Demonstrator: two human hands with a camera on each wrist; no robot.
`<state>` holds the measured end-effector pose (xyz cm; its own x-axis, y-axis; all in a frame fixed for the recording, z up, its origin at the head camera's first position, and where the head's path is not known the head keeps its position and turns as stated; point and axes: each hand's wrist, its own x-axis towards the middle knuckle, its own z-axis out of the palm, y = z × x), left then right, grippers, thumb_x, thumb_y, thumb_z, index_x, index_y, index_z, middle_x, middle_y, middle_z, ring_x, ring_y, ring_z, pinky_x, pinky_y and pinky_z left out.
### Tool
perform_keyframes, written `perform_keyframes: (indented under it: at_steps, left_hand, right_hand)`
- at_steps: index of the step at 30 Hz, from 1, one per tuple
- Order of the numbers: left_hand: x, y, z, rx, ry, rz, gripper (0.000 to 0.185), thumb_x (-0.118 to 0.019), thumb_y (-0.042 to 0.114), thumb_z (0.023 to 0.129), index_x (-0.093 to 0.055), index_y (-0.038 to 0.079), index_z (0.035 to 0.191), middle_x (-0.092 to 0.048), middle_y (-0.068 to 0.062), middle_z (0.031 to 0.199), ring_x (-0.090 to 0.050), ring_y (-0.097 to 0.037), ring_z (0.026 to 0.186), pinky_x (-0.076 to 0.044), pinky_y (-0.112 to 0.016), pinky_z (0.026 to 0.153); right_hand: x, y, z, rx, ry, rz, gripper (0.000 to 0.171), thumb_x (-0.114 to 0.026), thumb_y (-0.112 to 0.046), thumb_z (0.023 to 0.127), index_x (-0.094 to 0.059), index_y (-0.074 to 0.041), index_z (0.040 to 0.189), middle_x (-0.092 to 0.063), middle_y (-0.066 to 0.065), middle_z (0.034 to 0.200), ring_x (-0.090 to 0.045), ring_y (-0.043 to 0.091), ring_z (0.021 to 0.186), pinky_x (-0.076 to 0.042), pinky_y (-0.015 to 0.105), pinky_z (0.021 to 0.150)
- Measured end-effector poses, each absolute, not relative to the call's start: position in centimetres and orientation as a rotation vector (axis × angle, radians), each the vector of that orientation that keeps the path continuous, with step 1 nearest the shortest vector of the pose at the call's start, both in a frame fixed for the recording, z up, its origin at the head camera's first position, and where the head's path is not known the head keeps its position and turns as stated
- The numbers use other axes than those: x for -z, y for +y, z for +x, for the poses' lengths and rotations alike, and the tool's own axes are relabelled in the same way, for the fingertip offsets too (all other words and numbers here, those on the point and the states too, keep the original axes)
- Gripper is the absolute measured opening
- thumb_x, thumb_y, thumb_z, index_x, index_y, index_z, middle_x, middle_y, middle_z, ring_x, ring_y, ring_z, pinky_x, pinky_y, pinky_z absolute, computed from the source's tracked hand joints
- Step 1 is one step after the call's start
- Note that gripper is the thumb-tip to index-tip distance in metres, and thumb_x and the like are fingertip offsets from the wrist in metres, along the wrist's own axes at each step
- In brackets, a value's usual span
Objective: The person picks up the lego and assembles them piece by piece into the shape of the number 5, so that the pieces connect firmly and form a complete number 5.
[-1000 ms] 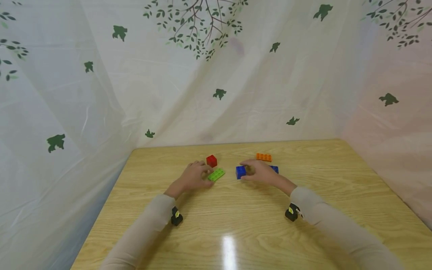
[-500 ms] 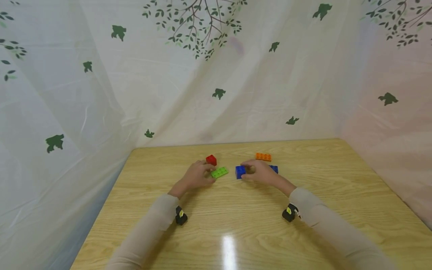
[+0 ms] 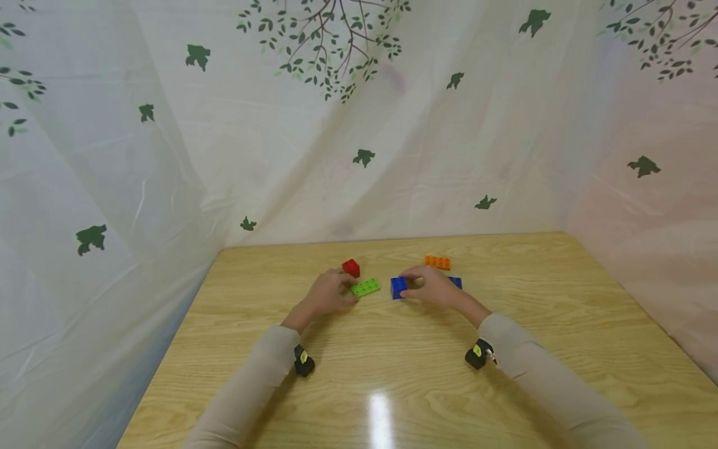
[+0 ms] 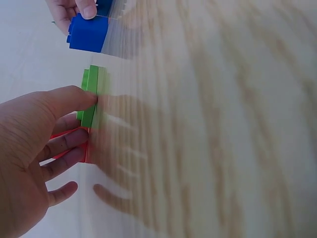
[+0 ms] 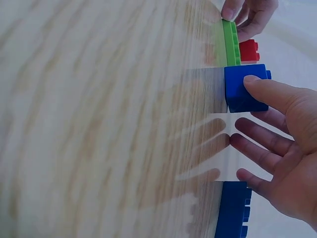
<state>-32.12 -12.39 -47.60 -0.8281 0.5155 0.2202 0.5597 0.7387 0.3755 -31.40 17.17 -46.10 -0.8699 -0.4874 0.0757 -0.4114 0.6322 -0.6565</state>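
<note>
On the pale wood-grain table (image 3: pixel 392 349), just past its centre, two small plastic building bricks are being handled by a person in beige sleeves. The flat lime-green studded plate (image 3: pixel 366 287) is pinched at its near end by the left hand (image 3: pixel 328 293), thumb on one edge and fingers curled behind it, as the left wrist view (image 4: pixel 91 96) confirms. At three o'clock from it, just beside but apart, the chunky blue plastic brick (image 3: pixel 399 286) is grasped by the right hand (image 3: pixel 429 287), thumb laid on its side (image 5: pixel 245 89). A small red cube brick (image 3: pixel 351 268) sits at eleven o'clock from the green plate, close to the left fingers. A flat orange studded plate (image 3: pixel 437 262) lies at twelve o'clock from the right hand, and a second blue brick (image 3: pixel 456 282) is partly hidden behind that hand. White sheeting printed with green leaves (image 3: pixel 364 156) is hung around the table.
</note>
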Motion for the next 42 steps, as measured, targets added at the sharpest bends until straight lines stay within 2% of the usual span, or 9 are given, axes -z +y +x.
perform_keyframes:
  at_steps: [6, 15, 23, 37, 42]
  left_hand:
    - [47.4, -12.2, -32.1, 0.735, -2.876, -0.868, 0.037, -0.083, 0.021, 0.083, -0.076, 0.006, 0.116, -0.073, -0.011, 0.119, -0.064, -0.032, 0.113, -0.051, -0.048, 0.099]
    - [47.5, -11.6, -32.3, 0.837, -2.932, -0.858, 0.035, -0.082, 0.018, 0.085, -0.076, 0.006, 0.118, -0.072, -0.011, 0.119, -0.066, -0.026, 0.110, -0.053, -0.045, 0.096]
    - [47.3, -11.3, -32.3, 0.862, -2.979, -0.825, 0.036, -0.081, 0.017, 0.086, -0.075, 0.008, 0.120, -0.072, -0.011, 0.125, -0.064, -0.029, 0.120, -0.050, -0.046, 0.104]
    - [47.0, -11.2, -32.5, 0.927, -3.017, -0.741, 0.034, -0.081, 0.014, 0.086, -0.077, 0.011, 0.119, -0.073, -0.008, 0.122, -0.065, -0.026, 0.116, -0.051, -0.044, 0.101]
    - [46.8, -11.3, -32.6, 0.949, -3.006, -0.746, 0.033, -0.083, 0.014, 0.084, -0.078, 0.011, 0.116, -0.073, -0.006, 0.115, -0.065, -0.024, 0.109, -0.052, -0.042, 0.097]
  right_hand:
    - [46.0, 17.2, -31.7, 1.044, 2.729, -0.705, 0.045, -0.077, -0.021, 0.092, -0.066, -0.002, 0.132, -0.068, 0.016, 0.131, -0.062, 0.034, 0.125, -0.048, 0.054, 0.106]
    - [46.3, 17.5, -32.3, 1.053, 2.696, -0.641, 0.045, -0.078, -0.021, 0.091, -0.067, -0.004, 0.131, -0.068, 0.017, 0.131, -0.061, 0.036, 0.126, -0.047, 0.055, 0.107]
    - [46.1, 17.6, -32.7, 1.070, 2.659, -0.649, 0.043, -0.078, -0.019, 0.091, -0.068, -0.001, 0.128, -0.069, 0.018, 0.129, -0.061, 0.037, 0.124, -0.047, 0.055, 0.107]
    - [45.3, 17.4, -33.4, 1.042, 2.610, -0.699, 0.040, -0.080, -0.017, 0.088, -0.070, 0.000, 0.123, -0.072, 0.016, 0.121, -0.065, 0.033, 0.117, -0.051, 0.051, 0.103]
    - [45.1, 17.4, -33.5, 1.049, 2.616, -0.683, 0.040, -0.080, -0.018, 0.088, -0.070, -0.001, 0.123, -0.073, 0.015, 0.121, -0.066, 0.032, 0.116, -0.051, 0.051, 0.102]
